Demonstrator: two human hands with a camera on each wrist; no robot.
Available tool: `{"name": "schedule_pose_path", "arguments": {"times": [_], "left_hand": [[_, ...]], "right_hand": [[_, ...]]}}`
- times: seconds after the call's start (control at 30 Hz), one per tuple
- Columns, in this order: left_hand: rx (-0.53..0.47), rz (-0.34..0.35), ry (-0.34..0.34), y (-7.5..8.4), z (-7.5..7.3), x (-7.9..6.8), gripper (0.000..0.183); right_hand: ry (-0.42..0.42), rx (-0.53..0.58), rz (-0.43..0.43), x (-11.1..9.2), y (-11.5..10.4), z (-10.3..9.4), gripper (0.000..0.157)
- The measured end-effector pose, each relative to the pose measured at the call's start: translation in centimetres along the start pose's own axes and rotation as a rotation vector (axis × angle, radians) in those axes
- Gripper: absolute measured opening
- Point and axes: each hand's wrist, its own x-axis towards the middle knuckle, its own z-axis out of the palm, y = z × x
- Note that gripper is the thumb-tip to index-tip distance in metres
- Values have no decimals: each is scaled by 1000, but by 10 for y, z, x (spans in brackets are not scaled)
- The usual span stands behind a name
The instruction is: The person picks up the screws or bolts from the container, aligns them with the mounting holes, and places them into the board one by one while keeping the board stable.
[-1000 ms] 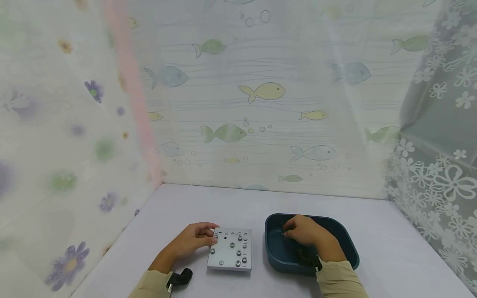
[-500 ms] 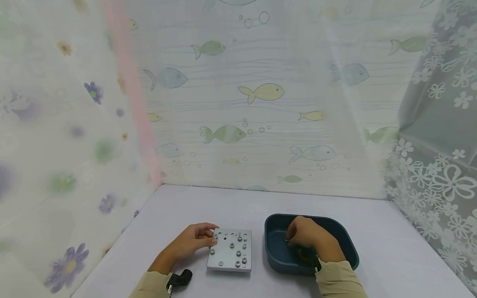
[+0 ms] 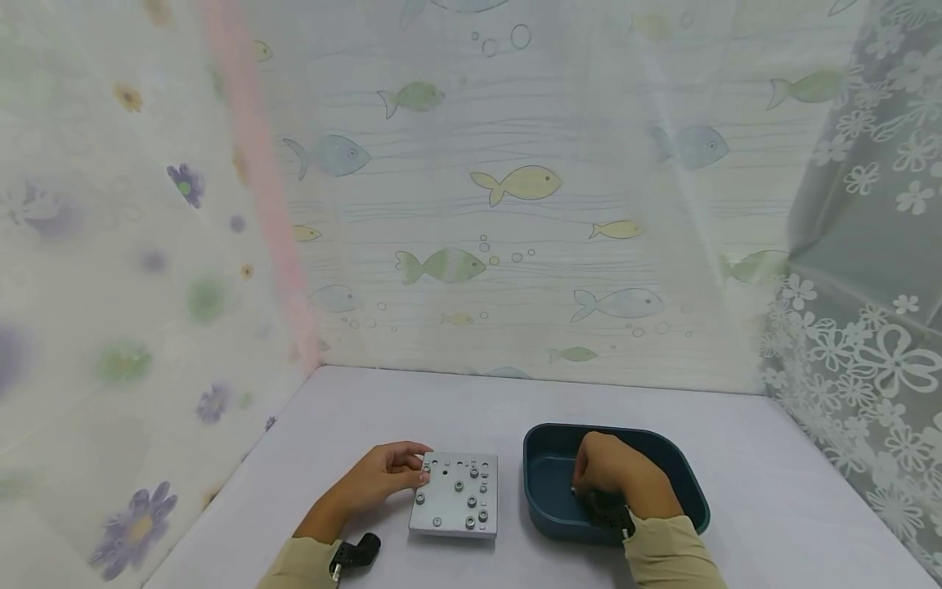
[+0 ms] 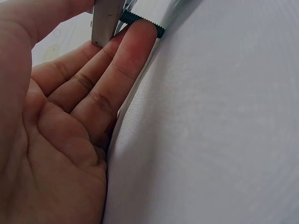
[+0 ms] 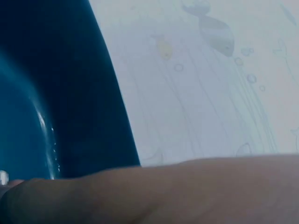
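Observation:
A silvery metal plate [image 3: 452, 507] with holes and several socket-head screws [image 3: 459, 486] lies on the table. My left hand [image 3: 379, 474] grips its left edge, thumb on top and fingers at the side and underneath. In the left wrist view, a dark threaded screw shank [image 4: 140, 22] sticks out below the plate, against a fingertip. My right hand [image 3: 614, 466] is down inside the dark blue bin [image 3: 540, 514], fingers curled. A small shiny metal piece [image 3: 573, 491] shows at its fingertips, and the right wrist view shows its bright end [image 5: 3, 177]. Its exact kind is hidden.
The white-covered table [image 3: 441, 401] meets a fish-print curtain [image 3: 515, 245] at the back. A flower-print curtain [image 3: 147, 327] stands at the left, and a lace-patterned one [image 3: 876, 352] at the right. The bin's raised walls surround my right hand.
My right hand has moved slightly toward me and to the right inside the bin, its fingers curling further, the shiny piece shifting along with the fingertips. The left hand and plate stay put.

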Motion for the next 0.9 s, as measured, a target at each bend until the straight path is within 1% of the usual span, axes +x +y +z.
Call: {"name": "schedule_pose_path", "arguments": {"times": [0.13, 0.27, 0.4, 0.53, 0.67, 0.77, 0.9], "left_hand": [[5, 6, -1, 0, 0, 0, 50], [-1, 6, -4, 0, 0, 0, 50], [-2, 11, -7, -1, 0, 0, 50], [-4, 4, -2, -1, 0, 1, 51], [-9, 4, 2, -3, 0, 1, 51], [-14, 8, 2, -3, 0, 2, 51], [-12, 10, 2, -4, 0, 2, 51]], "right_hand": [[-15, -3, -2, 0, -3, -2, 17], [-6, 10, -5, -1, -5, -4, 17], [23, 41, -24, -2, -8, -7, 7], [29, 47, -64, -2, -11, -12, 19], [27, 35, -95, -3, -16, -16, 21], [37, 40, -115, -6, -21, -20, 17], [70, 78, -155, -11, -30, -22, 9]]}}
